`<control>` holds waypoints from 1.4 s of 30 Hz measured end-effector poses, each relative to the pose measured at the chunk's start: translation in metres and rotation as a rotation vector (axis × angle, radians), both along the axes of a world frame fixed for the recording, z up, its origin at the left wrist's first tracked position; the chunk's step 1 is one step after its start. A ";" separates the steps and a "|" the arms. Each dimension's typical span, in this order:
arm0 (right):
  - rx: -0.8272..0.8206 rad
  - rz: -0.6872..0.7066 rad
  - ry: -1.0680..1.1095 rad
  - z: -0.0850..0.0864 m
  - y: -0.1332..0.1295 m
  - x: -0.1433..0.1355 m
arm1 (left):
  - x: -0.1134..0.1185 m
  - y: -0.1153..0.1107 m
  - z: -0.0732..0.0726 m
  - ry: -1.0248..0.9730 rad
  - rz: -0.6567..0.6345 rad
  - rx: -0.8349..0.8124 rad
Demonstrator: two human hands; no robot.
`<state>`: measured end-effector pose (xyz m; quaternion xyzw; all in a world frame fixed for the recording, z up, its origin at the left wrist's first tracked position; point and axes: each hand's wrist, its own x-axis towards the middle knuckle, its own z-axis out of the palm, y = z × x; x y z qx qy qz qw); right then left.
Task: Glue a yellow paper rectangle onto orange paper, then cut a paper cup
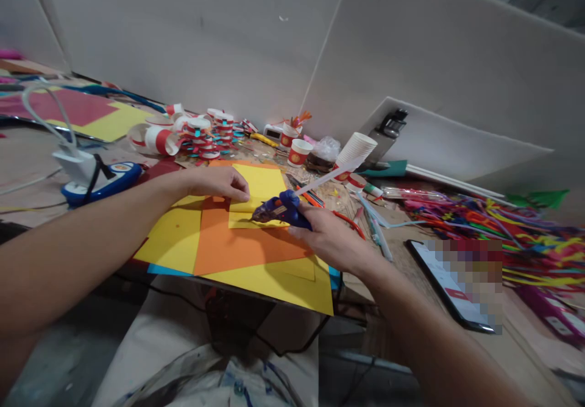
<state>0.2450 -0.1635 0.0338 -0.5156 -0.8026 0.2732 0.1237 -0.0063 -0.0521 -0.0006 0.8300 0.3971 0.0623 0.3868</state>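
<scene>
My right hand [326, 233] grips a blue hot glue gun [286, 210] with a long pale glue stick [326, 176] running out of its back end. Its nozzle points left, at or just over a yellow paper piece [260, 181] that has a crease or fold across it. On the left edge of that piece rests my left hand [217, 184], fingers curled against the paper; whether they pinch it is hard to see. Beneath lies an orange sheet [247, 254], on top of larger yellow sheets [171, 236] at the table's front edge.
Red-and-white paper cup crafts [201, 136] stand at the back left. A blue power strip [103, 181] with a white plug sits left. Behind are stacked paper cups [356, 151] and a dark bottle [386, 136]. Rightward lie a phone [450, 285] and colourful pipe cleaners [498, 224].
</scene>
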 end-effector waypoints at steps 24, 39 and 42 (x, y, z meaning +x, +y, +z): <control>0.036 -0.194 -0.089 0.009 -0.004 0.057 | 0.002 -0.003 0.005 0.021 -0.021 0.028; 0.047 -0.181 -0.071 0.008 -0.006 0.064 | 0.002 -0.002 0.004 0.027 -0.008 0.014; 0.053 -0.170 -0.067 0.009 -0.007 0.057 | 0.002 -0.002 0.005 0.031 -0.008 0.020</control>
